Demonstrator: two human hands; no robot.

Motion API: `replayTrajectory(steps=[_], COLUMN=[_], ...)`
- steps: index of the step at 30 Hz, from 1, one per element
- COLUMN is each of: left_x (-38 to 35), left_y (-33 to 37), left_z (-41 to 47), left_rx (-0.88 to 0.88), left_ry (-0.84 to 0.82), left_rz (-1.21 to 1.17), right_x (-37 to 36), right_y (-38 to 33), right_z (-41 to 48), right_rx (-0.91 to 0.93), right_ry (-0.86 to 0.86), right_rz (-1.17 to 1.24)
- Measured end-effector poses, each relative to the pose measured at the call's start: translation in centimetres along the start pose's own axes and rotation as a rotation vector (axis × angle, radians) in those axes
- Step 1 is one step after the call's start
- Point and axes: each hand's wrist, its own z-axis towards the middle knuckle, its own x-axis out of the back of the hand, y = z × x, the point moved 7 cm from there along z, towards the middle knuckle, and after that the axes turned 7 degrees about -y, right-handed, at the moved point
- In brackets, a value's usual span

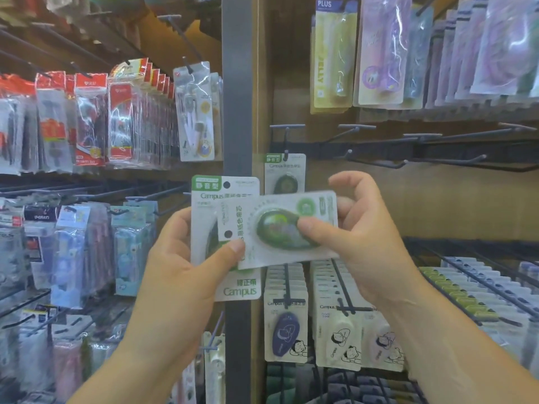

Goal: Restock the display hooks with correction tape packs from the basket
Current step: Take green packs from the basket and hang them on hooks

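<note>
My left hand [186, 266] grips an upright green-and-white Campus correction tape pack [224, 199], thumb pressed on its front. My right hand [358, 237] pinches a second pack [280, 228] turned sideways across the first, thumb on its dark green blister. One matching pack [284, 176] hangs on a hook [287, 138] on the brown panel just behind my hands. Several bare hooks [379, 161] stick out to the right of it. The basket is out of view.
A grey upright post [236, 97] divides the shelving. Left of it hang red-topped and blue packs [87, 121]. Below my hands, hooks carry rows of white Campus packs [335, 325]. Yellow and purple packs [379, 51] hang above right.
</note>
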Motion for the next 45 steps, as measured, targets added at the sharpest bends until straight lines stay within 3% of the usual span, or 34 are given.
replayTrajectory(steps=[4, 8, 13, 17, 23, 35, 41, 45], left_x=[0.5, -0.1, -0.7, -0.7, 1.0, 0.7, -3.2, -5.1], left_y=[0.4, 0.9, 0.1, 0.0, 0.2, 0.3, 0.1, -0.8], left_z=[0.5, 0.9, 1.0, 0.9, 1.0, 1.1, 2.0, 3.0], left_rx=[-0.018, -0.046, 0.013, 0.005, 0.044, 0.088, 0.122, 0.166], left_ry=[0.027, 0.006, -0.052, -0.055, 0.03, 0.017, -0.057, -0.009], left_rz=[0.022, -0.017, -0.1, -0.064, 0.089, 0.085, 0.109, 0.048], right_x=[-0.5, -1.2, 0.8, 1.8, 1.9, 3.2, 4.6, 4.8], right_y=[0.5, 0.9, 0.8, 1.4, 2.0, 2.8, 4.0, 4.1], right_z=[-0.7, -1.3, -0.3, 1.4, 3.3, 4.1, 4.8, 5.0], right_rx=[-0.06, -0.086, -0.09, -0.119, -0.152, -0.156, -0.194, -0.188], right_ry=[-0.278, -0.383, -0.167, -0.05, -0.03, 0.017, -0.033, -0.081], right_rz=[-0.421, -0.495, -0.242, -0.189, -0.308, -0.389, -0.33, -0.319])
